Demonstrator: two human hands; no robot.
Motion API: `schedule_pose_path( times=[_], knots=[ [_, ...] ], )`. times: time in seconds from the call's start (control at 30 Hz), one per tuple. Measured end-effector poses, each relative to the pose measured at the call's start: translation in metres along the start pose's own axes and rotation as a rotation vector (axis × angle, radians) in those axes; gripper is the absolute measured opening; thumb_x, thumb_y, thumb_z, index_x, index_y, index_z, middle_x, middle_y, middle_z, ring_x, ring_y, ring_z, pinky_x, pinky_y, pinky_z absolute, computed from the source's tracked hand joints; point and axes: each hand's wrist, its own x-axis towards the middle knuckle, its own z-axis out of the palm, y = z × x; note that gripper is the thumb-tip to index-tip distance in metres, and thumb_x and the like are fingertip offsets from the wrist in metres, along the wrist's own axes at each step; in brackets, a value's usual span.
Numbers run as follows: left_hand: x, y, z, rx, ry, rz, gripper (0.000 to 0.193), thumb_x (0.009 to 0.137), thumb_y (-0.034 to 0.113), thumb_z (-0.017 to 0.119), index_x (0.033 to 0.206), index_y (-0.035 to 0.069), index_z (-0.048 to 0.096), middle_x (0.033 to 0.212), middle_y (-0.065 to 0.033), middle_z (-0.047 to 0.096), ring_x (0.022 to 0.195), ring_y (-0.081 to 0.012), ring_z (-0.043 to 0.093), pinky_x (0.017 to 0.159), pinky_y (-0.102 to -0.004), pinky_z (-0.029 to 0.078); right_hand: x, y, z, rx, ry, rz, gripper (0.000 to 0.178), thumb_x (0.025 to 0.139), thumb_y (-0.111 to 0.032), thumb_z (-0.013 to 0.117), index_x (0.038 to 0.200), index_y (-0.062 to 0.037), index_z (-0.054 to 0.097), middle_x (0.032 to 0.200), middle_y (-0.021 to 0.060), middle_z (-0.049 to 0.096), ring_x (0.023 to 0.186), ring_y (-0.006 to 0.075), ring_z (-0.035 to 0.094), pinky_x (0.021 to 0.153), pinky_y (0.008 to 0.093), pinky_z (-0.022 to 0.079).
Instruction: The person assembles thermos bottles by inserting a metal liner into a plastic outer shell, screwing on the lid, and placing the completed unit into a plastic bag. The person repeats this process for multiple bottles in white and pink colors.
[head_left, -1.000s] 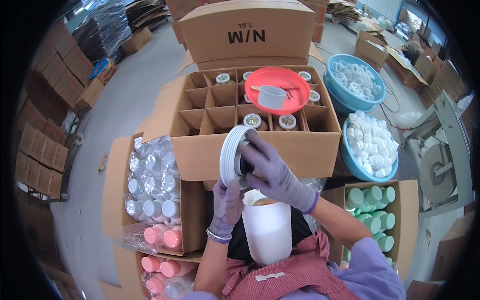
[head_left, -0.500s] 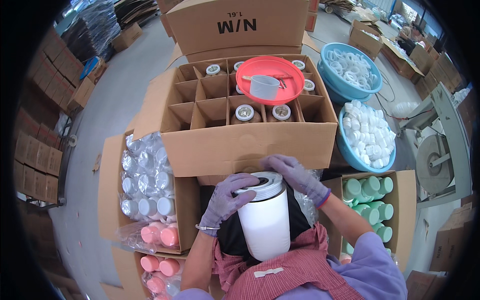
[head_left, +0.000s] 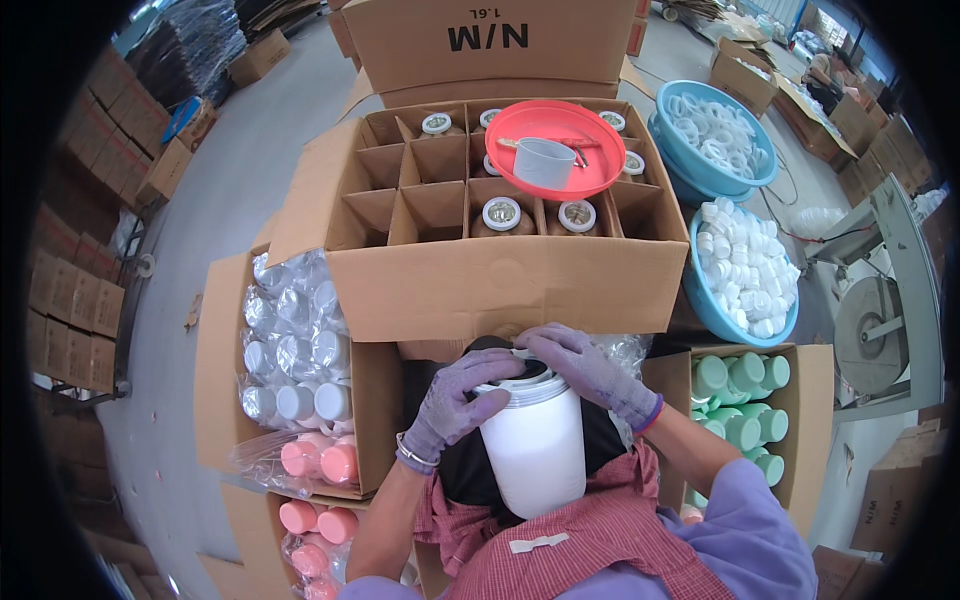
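Observation:
A white jar with a smooth, rounded body stands tilted in my lap, its ribbed collar and dark opening toward the top. Gripping the collar from the left, my left hand has its fingers across the rim and its thumb along the near side. My right hand curls over the far right of the rim, fingertips pressed down on it. A small pale edge shows at the far rim between the two hands; what it belongs to is partly hidden. Both hands wear purple-grey gloves.
Ahead stands a divided carton with several lidded jars and a red tray holding a grey cup. Blue basins of clear rings and white caps sit right. Cartons of wrapped, pink-capped and green-capped bottles flank me.
My right hand has come down from beyond the jar onto its rim. The left hand keeps its grip on the collar, and the view has shifted slightly.

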Motion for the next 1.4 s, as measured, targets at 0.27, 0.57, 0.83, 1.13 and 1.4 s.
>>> schedule_pose_path(
  times=[0.27, 0.57, 0.83, 1.13, 1.4],
  knots=[
    [0.001, 0.014, 0.013, 0.138, 0.106, -0.052, 0.033, 0.085, 0.021, 0.072, 0.111, 0.002, 0.068, 0.114, -0.0175, 0.068, 0.113, -0.0332, 0.063, 0.098, -0.04, 0.049, 0.014, -0.006, -0.013, 0.44, -0.179, 0.286, 0.032, 0.1, -0.018, 0.046, 0.122, -0.0024, 0.063, 0.122, 0.0146, 0.064, 0.116, 0.0278, 0.06, 0.103, 0.0366, 0.045],
    [-0.006, 0.047, 0.048, 0.558, 0.178, -0.016, 0.043, 0.088, 0.026, 0.07, 0.121, -0.001, 0.059, 0.117, -0.0215, 0.062, 0.113, -0.0395, 0.059, 0.099, -0.0439, 0.048, 0.01, 0.031, -0.008, 0.645, -0.321, 0.095, 0.035, 0.103, -0.019, 0.042, 0.127, 0.0002, 0.061, 0.126, 0.0164, 0.062, 0.123, 0.0279, 0.057, 0.109, 0.0376, 0.041],
    [-0.003, -0.056, 0.018, 0.22, 0.206, -0.008, 0.039, 0.102, 0.03, 0.044, 0.127, 0.005, 0.06, 0.132, -0.0164, 0.061, 0.133, -0.0369, 0.049, 0.116, -0.0481, 0.029, 0.032, 0.0, -0.032, 0.376, -0.173, 0.323, 0.047, 0.104, -0.039, 0.047, 0.133, -0.003, 0.056, 0.124, 0.0154, 0.062, 0.121, 0.0274, 0.057, 0.104, 0.0366, 0.043],
    [-0.006, 0.033, 0.075, 0.515, 0.208, 0.17, 0.035, 0.089, 0.026, 0.067, 0.115, 0.002, 0.062, 0.113, -0.0154, 0.063, 0.112, -0.0332, 0.06, 0.107, -0.0527, 0.04, 0.039, 0.043, -0.004, 0.297, -0.409, 0.042, 0.046, 0.101, -0.029, 0.054, 0.14, -0.006, 0.05, 0.126, 0.0159, 0.058, 0.122, 0.0311, 0.053, 0.108, 0.0398, 0.039],
    [0.004, 0.037, 0.059, 0.492, 0.121, 0.219, 0.041, 0.082, 0.03, 0.074, 0.112, 0.004, 0.063, 0.11, -0.0151, 0.066, 0.104, -0.035, 0.063, 0.1, -0.0487, 0.047, 0.024, 0.061, -0.008, -0.069, -0.314, -0.064, 0.036, 0.091, -0.02, 0.062, 0.124, -0.0065, 0.06, 0.123, 0.0125, 0.059, 0.117, 0.0323, 0.055, 0.098, 0.0412, 0.048]
  ],
)
